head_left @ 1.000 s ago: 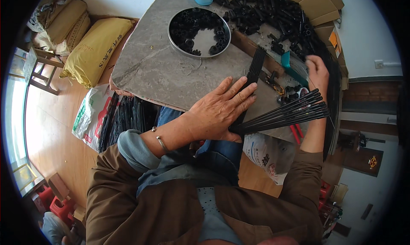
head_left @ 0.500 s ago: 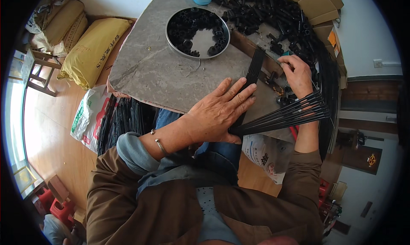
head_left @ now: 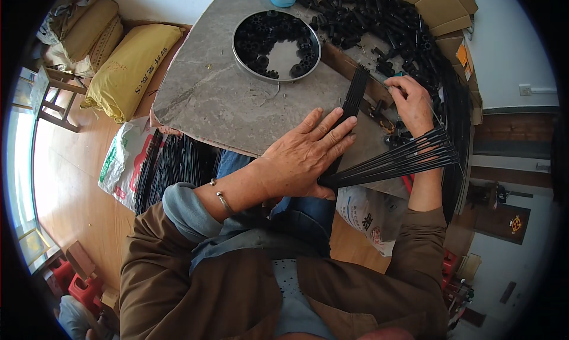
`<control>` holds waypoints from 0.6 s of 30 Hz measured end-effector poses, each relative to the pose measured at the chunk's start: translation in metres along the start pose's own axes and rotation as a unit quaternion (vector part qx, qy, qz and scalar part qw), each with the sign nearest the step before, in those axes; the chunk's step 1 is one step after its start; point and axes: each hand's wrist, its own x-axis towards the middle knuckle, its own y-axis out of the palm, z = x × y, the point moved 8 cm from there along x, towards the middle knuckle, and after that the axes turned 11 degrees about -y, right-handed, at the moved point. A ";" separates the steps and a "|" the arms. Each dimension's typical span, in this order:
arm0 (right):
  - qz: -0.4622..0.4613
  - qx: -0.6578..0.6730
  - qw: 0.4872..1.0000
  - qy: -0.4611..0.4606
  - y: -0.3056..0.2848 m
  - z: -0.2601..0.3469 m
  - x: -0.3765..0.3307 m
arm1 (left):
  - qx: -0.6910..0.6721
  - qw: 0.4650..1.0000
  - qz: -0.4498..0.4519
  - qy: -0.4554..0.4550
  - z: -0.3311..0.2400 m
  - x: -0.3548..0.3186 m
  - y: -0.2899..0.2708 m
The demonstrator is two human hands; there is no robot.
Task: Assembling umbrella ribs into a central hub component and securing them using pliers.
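Note:
My left hand [head_left: 314,147] lies flat with its fingers stretched out across a bundle of thin black folding rods [head_left: 356,91], much like umbrella ribs. Its palm and fingers press the bundle down at the table's near edge. The hinged rod ends [head_left: 403,158] fan out to the right, crossing over my right forearm. Beyond the bundle's far tip, my right hand [head_left: 413,106] is closed in a pinch between thumb and forefinger. A thin wire-like strand [head_left: 437,116] trails from it; the pinched end is too small to make out fully. A brown wooden piece [head_left: 341,61] lies beside the bundle.
A round metal tin [head_left: 237,58] of small black notched parts stands on the grey table [head_left: 195,97]. Black tubular parts [head_left: 379,20] are heaped at the far right, beside cardboard [head_left: 444,11]. More black rods [head_left: 178,168] stand below the table at left, near a yellow sack [head_left: 130,67].
Both hands keep almost the same place. The tin and table have shifted very slightly in the picture.

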 end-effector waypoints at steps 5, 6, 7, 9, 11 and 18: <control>-0.011 0.002 1.000 -0.010 -0.001 0.005 0.000 | -0.008 1.000 -0.006 0.000 0.001 -0.001 0.001; -0.011 0.002 1.000 -0.010 -0.001 0.006 0.000 | -0.008 1.000 -0.006 -0.001 0.001 -0.001 0.001; -0.008 0.008 1.000 -0.004 -0.001 0.004 0.000 | -0.007 1.000 -0.007 0.001 0.000 -0.001 0.002; -0.006 0.016 1.000 0.001 -0.001 0.001 -0.001 | -0.005 1.000 -0.008 0.001 0.000 -0.001 0.001; -0.006 0.017 1.000 0.017 -0.001 -0.006 -0.004 | -0.003 1.000 -0.008 0.004 0.000 -0.001 0.001; -0.009 0.020 1.000 0.009 -0.003 -0.001 -0.004 | -0.005 1.000 -0.008 0.002 0.000 0.000 0.001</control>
